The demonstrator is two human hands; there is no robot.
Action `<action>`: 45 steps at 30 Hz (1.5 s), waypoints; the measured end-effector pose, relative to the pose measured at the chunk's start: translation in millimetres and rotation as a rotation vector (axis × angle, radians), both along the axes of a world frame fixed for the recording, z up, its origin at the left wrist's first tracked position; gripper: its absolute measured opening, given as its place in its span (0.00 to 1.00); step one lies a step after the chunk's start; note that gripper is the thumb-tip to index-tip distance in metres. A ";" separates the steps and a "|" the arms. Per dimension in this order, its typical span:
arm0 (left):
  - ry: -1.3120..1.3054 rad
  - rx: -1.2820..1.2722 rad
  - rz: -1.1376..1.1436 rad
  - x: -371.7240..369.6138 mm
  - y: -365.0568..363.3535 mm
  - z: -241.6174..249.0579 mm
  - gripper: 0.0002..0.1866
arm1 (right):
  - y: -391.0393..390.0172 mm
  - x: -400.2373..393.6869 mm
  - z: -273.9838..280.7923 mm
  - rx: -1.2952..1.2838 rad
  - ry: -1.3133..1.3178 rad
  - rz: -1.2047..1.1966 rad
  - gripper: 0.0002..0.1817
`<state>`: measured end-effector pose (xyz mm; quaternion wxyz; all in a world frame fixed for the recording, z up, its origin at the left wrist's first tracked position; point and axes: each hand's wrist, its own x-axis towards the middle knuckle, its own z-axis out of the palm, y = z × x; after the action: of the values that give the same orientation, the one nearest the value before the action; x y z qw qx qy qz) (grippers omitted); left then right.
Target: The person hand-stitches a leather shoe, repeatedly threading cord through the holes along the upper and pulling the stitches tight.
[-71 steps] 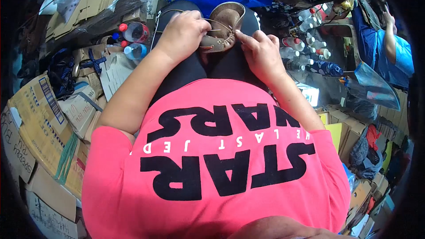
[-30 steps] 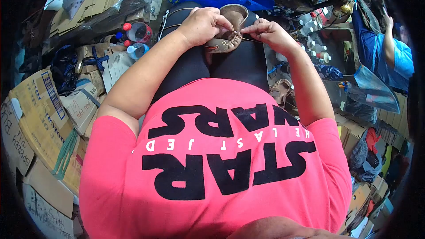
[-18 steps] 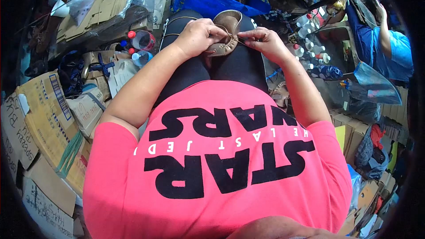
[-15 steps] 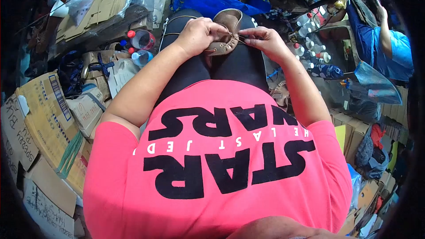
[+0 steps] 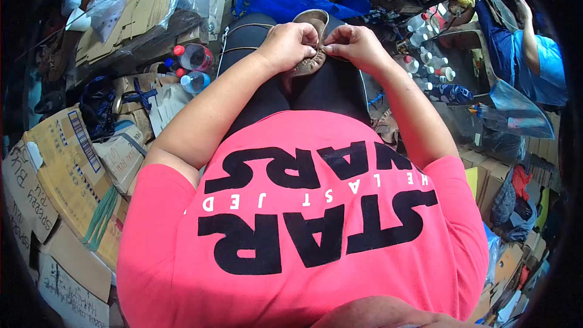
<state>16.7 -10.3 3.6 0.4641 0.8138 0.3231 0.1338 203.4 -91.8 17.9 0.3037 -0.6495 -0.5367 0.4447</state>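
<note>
A brown shoe [image 5: 317, 18], apparently a moccasin-type upper with gathered stitching along its edge, rests on my dark-trousered lap between both hands. My left hand [image 5: 288, 45] is closed, thumb and fingers pinched at the stitched edge; what lies between the fingertips is too small to see. On the other side, my right hand [image 5: 355, 47] pinches with thumb and forefinger right beside the seam, seemingly on a thin cord. The fingers hide part of the shoe's middle.
A blue bag [image 5: 303, 3] lies beyond my knees. Plastic bottles [image 5: 195, 82] stand at left, with more bottles [image 5: 428, 61] at right. Marked cardboard boxes [image 5: 61, 158] crowd the left side. Another person in a blue shirt [image 5: 539, 70] is at far right.
My right hand has drawn in closer to the seam and its fingers have curled tighter. My left hand has shifted slightly right, its fingers now more bent over the shoe's edge.
</note>
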 end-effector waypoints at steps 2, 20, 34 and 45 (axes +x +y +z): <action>0.079 0.249 -0.087 2.8 -2.2 15.6 0.07 | 2.3 1.6 3.3 -0.037 -0.065 0.019 0.08; 0.016 0.381 -0.233 -6.7 7.0 21.8 0.05 | 1.3 2.7 13.6 0.436 -0.330 0.250 0.10; 0.138 0.106 -0.154 -10.6 2.3 28.6 0.07 | -36.5 40.3 -1.4 -0.005 0.158 0.038 0.09; 0.167 0.316 -0.272 -4.3 7.8 26.1 0.07 | 2.9 57.8 28.3 0.445 -0.694 0.011 0.09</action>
<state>12.5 -2.5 29.7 0.3163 0.9207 0.2229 0.0509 261.2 -88.8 46.3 0.2353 -0.6767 -0.6938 0.0741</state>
